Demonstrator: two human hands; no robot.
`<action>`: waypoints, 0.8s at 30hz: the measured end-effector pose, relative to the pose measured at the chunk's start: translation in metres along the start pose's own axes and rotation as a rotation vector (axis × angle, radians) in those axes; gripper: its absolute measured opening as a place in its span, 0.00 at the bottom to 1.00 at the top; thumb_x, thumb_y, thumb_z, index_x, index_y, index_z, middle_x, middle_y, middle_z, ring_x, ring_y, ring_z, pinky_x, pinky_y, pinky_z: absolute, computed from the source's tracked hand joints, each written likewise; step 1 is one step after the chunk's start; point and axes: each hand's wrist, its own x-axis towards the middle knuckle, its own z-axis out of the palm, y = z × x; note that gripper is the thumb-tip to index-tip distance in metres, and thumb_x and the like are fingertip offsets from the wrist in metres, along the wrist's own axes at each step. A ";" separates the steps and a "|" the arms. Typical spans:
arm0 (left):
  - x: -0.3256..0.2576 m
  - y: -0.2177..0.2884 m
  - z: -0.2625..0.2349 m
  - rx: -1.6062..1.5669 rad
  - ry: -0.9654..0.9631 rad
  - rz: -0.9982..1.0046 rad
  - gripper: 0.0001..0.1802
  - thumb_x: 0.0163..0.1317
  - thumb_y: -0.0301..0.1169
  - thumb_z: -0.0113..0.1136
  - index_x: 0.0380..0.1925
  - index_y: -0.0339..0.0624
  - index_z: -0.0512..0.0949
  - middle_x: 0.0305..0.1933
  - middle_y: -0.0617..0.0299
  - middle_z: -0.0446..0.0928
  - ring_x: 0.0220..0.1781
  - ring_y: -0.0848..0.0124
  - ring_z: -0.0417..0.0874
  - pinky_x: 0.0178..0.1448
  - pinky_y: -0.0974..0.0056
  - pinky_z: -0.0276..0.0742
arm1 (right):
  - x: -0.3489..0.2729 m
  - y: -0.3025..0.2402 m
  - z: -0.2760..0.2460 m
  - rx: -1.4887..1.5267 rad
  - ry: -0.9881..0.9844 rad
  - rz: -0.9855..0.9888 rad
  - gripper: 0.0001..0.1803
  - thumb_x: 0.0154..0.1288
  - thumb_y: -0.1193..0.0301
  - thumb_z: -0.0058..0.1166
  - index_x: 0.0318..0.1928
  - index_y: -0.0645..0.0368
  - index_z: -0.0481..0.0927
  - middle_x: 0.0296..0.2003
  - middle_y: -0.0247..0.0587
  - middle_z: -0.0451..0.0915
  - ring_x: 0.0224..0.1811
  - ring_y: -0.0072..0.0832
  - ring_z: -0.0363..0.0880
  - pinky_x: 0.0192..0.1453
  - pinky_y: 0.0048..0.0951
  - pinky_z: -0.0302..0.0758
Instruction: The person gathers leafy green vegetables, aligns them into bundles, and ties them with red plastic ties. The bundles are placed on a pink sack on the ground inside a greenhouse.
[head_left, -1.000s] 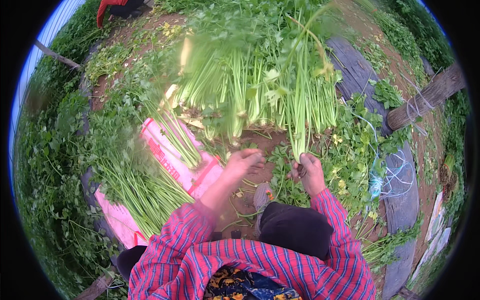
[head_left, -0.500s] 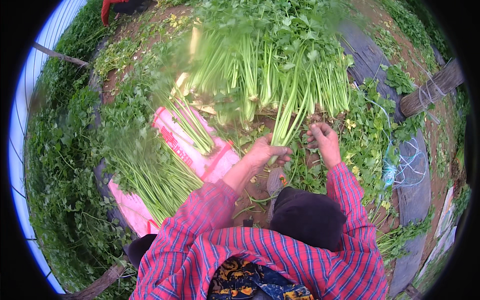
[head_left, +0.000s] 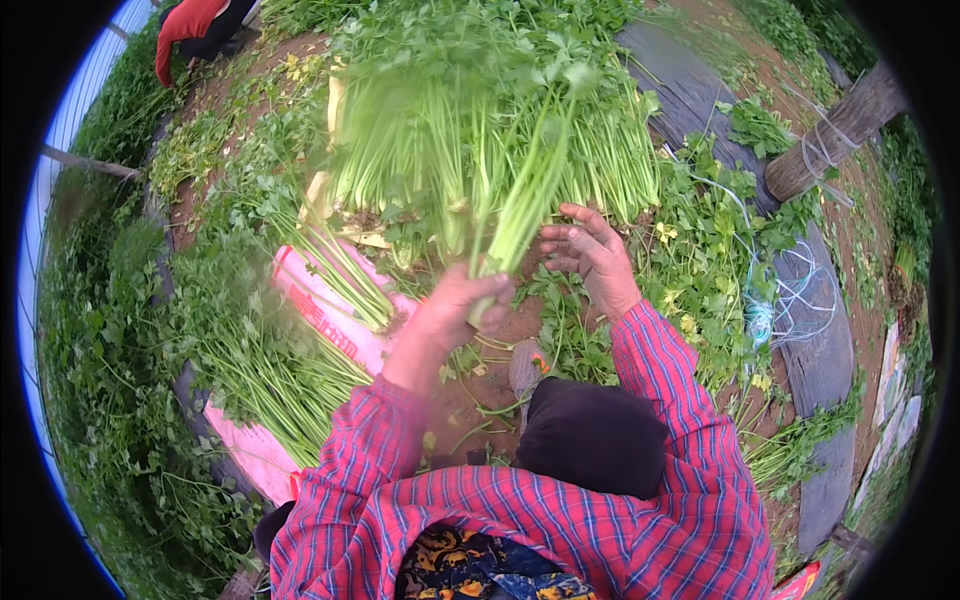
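Note:
My left hand (head_left: 463, 300) is closed round the lower stalks of a celery bunch (head_left: 522, 215), whose leafy tops point away from me and tilt to the right. To its right, my right hand (head_left: 592, 252) is raised with fingers apart and nothing in it, a little away from the stalks. Beyond both hands lies a big heap of celery (head_left: 400, 160), its pale root ends toward me. On the left, a pink printed sheet (head_left: 250, 447) carries more celery (head_left: 285, 385), and a small separate bunch (head_left: 345, 275) rests across its upper part.
A tangle of pale blue-white twine (head_left: 765, 315) lies at right near a wooden post (head_left: 835, 140) wound with cord. Black plastic film (head_left: 815, 370) strips the ground. Leafy plants (head_left: 110, 400) grow along the left. Another person in a red sleeve (head_left: 180, 35) bends at the far left.
My left hand has moved left and toward me with the celery bunch. My right hand has risen, shifted left and spread its fingers. The whole view has shifted, showing more of the other person.

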 end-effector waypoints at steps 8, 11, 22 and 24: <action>-0.073 0.111 0.004 -0.100 -0.394 0.682 0.21 0.61 0.34 0.56 0.49 0.32 0.66 0.20 0.65 0.65 0.09 0.82 0.61 0.08 0.75 0.54 | 0.061 0.027 -0.169 -1.030 0.821 -0.136 0.15 0.57 0.69 0.51 0.41 0.66 0.79 0.32 0.49 0.82 0.37 0.40 0.81 0.44 0.34 0.75; -0.050 0.078 -0.021 -0.006 -0.018 0.562 0.21 0.56 0.29 0.59 0.48 0.34 0.66 0.22 0.63 0.69 0.14 0.76 0.69 0.16 0.72 0.68 | 0.088 0.026 -0.217 -1.344 0.942 -0.113 0.19 0.55 0.68 0.51 0.47 0.65 0.76 0.39 0.55 0.80 0.43 0.49 0.78 0.48 0.41 0.73; 0.028 0.006 -0.060 -0.067 0.381 -0.008 0.18 0.53 0.20 0.57 0.46 0.31 0.69 0.34 0.55 0.75 0.29 0.63 0.80 0.34 0.58 0.81 | 0.118 -0.032 -0.171 -1.146 0.689 0.171 0.16 0.51 0.64 0.56 0.35 0.63 0.74 0.29 0.49 0.78 0.32 0.35 0.78 0.37 0.35 0.75; 0.019 0.011 -0.055 -0.118 0.343 0.081 0.15 0.54 0.22 0.57 0.43 0.33 0.70 0.28 0.57 0.74 0.25 0.67 0.77 0.27 0.62 0.75 | 0.107 -0.058 -0.140 -0.353 0.481 -0.019 0.09 0.54 0.69 0.53 0.33 0.61 0.74 0.26 0.42 0.77 0.25 0.27 0.76 0.27 0.30 0.74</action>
